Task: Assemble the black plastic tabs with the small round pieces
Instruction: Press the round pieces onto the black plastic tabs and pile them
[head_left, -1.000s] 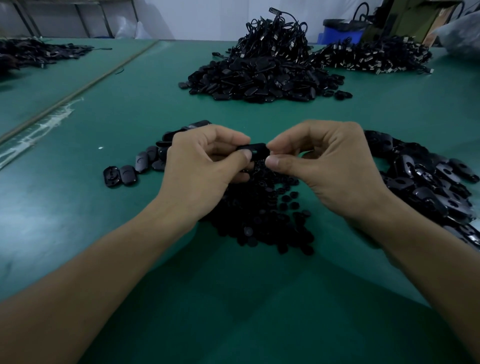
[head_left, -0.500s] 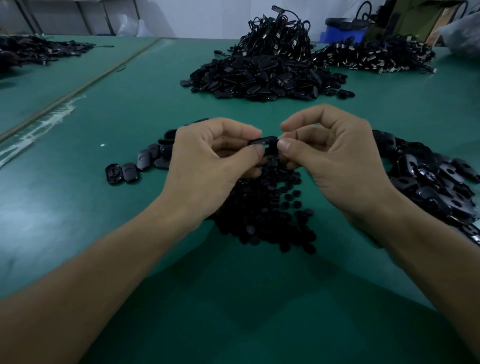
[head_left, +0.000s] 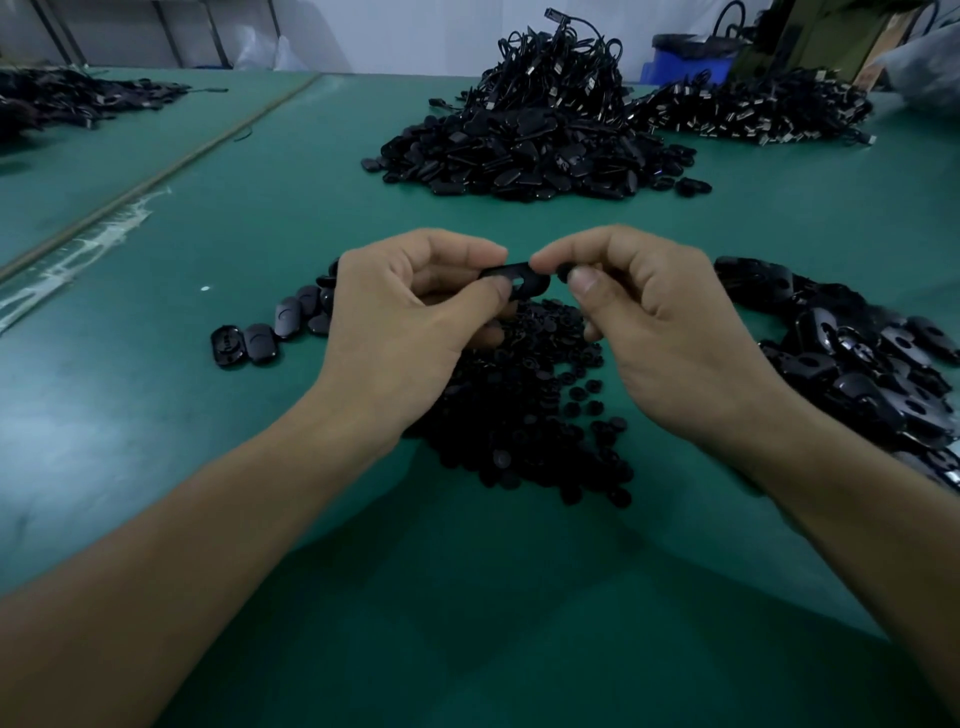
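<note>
Tab (head_left: 514, 278), black plastic, flat and oblong with rounded ends, is held above the desk (head_left: 171, 431) between both hands. A paler spot on its face may be a hole, though I cannot tell. The left hand (head_left: 415, 322) pinches its left end between thumb and forefinger. The right hand (head_left: 665, 332) pinches a small round piece (head_left: 563, 271) the same way, just beside the tab's right end.

Directly beneath lies a pile of round pieces (head_left: 519, 415) on the green desk. A short row of tabs (head_left: 270, 332) runs out to the left, and a pile of tabs (head_left: 872, 364) lies to the right. Farther back sits a large heap of black parts (head_left: 530, 156) with tangled cables (head_left: 561, 67) on top. A blue bin (head_left: 685, 62) stands behind it, contents hidden.
</note>
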